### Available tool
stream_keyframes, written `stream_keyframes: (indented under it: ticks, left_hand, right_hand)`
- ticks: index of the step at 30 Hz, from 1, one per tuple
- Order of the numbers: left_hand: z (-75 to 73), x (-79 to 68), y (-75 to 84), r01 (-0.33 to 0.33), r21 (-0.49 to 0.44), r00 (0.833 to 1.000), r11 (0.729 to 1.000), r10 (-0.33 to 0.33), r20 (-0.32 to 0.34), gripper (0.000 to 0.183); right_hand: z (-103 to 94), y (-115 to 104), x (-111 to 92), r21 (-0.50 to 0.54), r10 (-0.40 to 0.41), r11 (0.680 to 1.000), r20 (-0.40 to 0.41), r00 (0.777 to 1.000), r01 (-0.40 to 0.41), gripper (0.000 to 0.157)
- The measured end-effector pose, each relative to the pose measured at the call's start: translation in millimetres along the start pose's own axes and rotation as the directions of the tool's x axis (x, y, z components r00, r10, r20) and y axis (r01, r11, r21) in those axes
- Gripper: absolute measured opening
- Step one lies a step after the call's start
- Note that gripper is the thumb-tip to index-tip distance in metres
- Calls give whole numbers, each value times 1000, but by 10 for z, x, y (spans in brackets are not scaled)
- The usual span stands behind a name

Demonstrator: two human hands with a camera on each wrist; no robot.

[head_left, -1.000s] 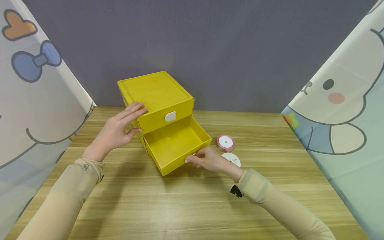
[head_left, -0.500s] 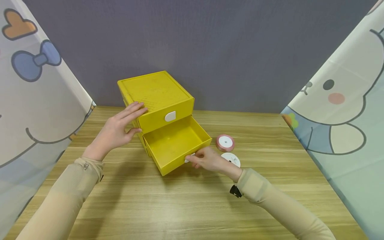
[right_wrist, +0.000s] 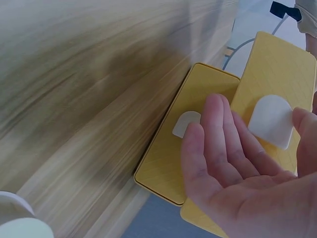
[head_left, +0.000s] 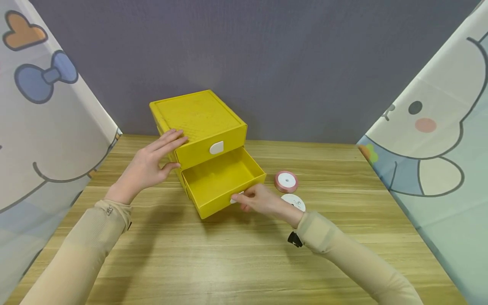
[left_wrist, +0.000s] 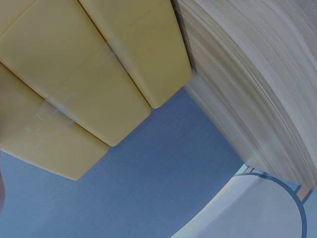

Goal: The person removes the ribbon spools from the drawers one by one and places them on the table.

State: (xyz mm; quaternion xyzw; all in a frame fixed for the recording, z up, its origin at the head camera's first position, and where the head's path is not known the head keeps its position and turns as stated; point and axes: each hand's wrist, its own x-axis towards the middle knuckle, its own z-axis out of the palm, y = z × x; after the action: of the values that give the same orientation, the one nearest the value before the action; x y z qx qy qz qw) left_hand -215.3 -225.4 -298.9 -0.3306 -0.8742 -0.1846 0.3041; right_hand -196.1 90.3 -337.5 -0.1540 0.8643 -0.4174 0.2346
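Note:
A yellow plastic drawer cabinet [head_left: 198, 116] stands on the wooden table, with its middle drawer [head_left: 215, 205] pulled partway out and nothing inside it. My left hand [head_left: 145, 167] rests on the cabinet's front left corner, fingers straight across the top and thumb by the front edge. With thumb and index finger, my right hand [head_left: 263, 200] pinches the white handle [right_wrist: 272, 121] of the middle drawer. Below it, the closed bottom drawer [right_wrist: 213, 79] shows its own white tab in the right wrist view. The left wrist view shows the cabinet's side [left_wrist: 99, 74]; the left hand is almost wholly outside it.
A pink ribbon spool [head_left: 286, 181] lies right of the drawer. Beside my right wrist is a white spool [head_left: 294, 201], partly covered by that hand. A grey backdrop [head_left: 305, 72] rises behind the cabinet, with cartoon-print cloth [head_left: 427, 169] at both sides.
The middle drawer has slid slightly back into the cabinet, and my right hand has moved with it, a little left and away from me. My left hand stays in place.

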Motion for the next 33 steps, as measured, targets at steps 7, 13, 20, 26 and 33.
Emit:
stream_keyframes:
  ticks: [7, 13, 20, 26, 33]
  left_hand:
    - [6, 7, 3, 1, 3, 1000, 1000, -1, 5, 75]
    - [-7, 8, 7, 4, 4, 1000, 1000, -4, 10, 75]
    - [-17, 4, 6, 10, -5, 1000, 1000, -10, 12, 75]
    - [-12, 3, 2, 8, -7, 1000, 1000, -8, 6, 75]
    - [-5, 0, 0, 1, -2, 1000, 1000, -1, -1, 75]
  right_hand:
    - [2, -18, 40, 24, 17, 1000, 4, 1000, -17, 45]
    - [7, -21, 56, 25, 21, 999, 3, 1000, -22, 44]
    - [4, -27, 63, 36, -10, 999, 5, 1000, 10, 44]
    - [7, -20, 87, 28, -11, 1000, 4, 1000, 11, 44]
    - [5, -21, 106, 24, -19, 1000, 9, 1000, 19, 44]
